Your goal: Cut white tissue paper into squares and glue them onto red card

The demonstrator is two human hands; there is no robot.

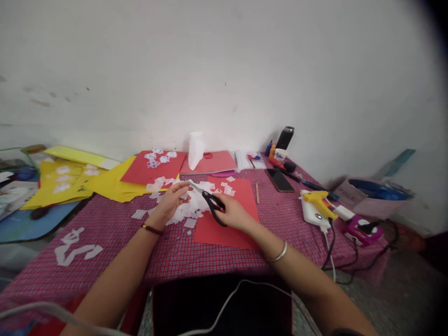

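Observation:
My right hand is closed round the black handles of a pair of scissors, whose blades point up and left. My left hand pinches a small piece of white paper right at the blade tips. Both hands hover over a heap of white paper scraps and a red paper sheet on a table with a pink checked cloth.
Yellow sheets and red sheets with white cut-outs lie at the back left. A phone, pencil, black flask, glue bottles, a yellow glue gun and cables sit to the right. White cut shapes lie front left.

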